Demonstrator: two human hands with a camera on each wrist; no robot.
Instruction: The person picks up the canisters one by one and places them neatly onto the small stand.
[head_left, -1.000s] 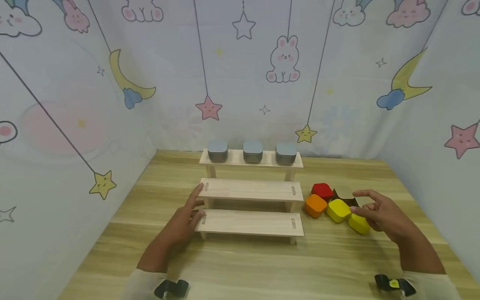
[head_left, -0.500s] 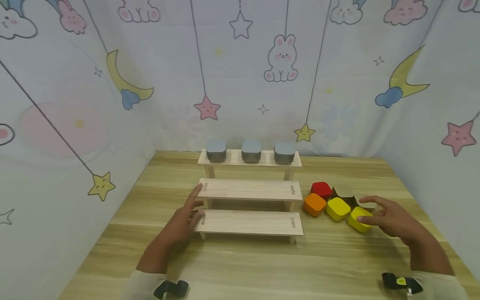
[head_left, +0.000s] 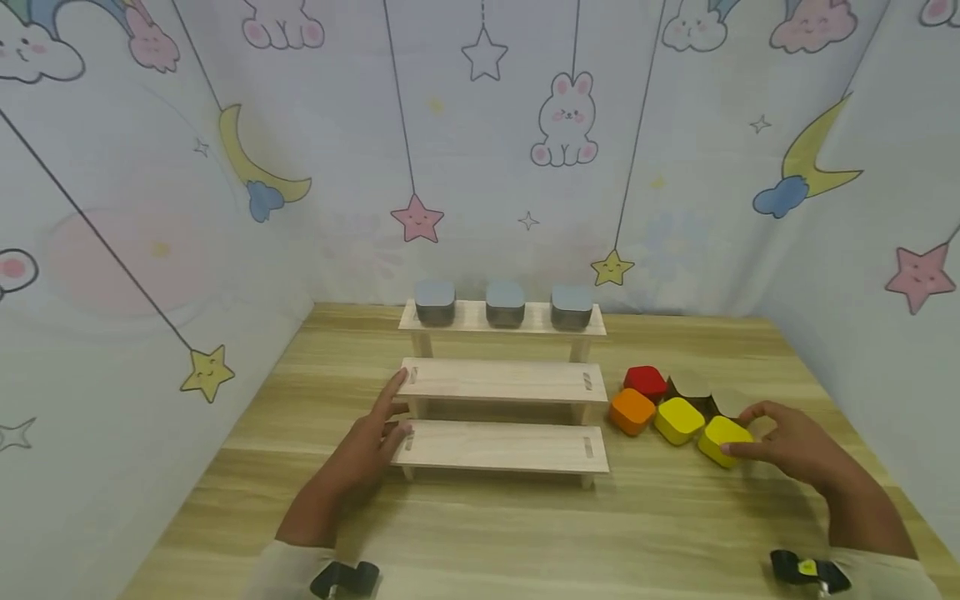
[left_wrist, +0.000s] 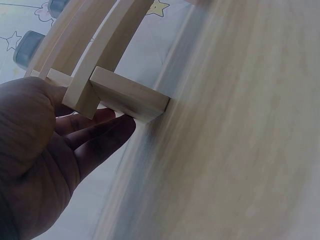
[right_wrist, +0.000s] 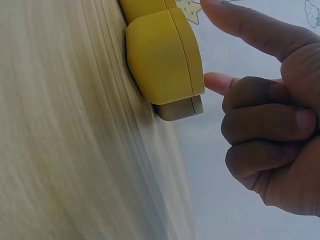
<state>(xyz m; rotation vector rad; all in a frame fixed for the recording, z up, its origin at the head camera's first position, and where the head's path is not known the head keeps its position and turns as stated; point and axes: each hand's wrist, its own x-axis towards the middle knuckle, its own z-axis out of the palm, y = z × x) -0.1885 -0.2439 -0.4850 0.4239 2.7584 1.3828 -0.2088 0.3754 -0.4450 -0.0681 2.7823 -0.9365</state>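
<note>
A three-tiered wooden rack (head_left: 502,379) stands on the table. My left hand (head_left: 367,442) holds its left end; in the head view the thumb lies on the lowest board and a finger reaches the middle board's edge. Seen from the left wrist, fingers (left_wrist: 100,135) curl under the lowest board beside its leg (left_wrist: 132,95). Several small lidded boxes are on the right: red (head_left: 646,382), orange (head_left: 632,412), and two yellow, one (head_left: 678,421) left of the other (head_left: 723,442). My right hand (head_left: 798,450) has thumb and index finger spread around the right yellow box (right_wrist: 162,57), apart from it in the right wrist view.
Three grey boxes (head_left: 506,304) sit in a row on the rack's top board. Dark, partly hidden boxes (head_left: 701,404) stand behind the yellow ones. Patterned cloth walls (head_left: 480,167) enclose the wooden table (head_left: 480,533) at the back and sides.
My right hand has moved to the right and lowered, from above the yellow boxes to around the right one. The left hand stays at the rack.
</note>
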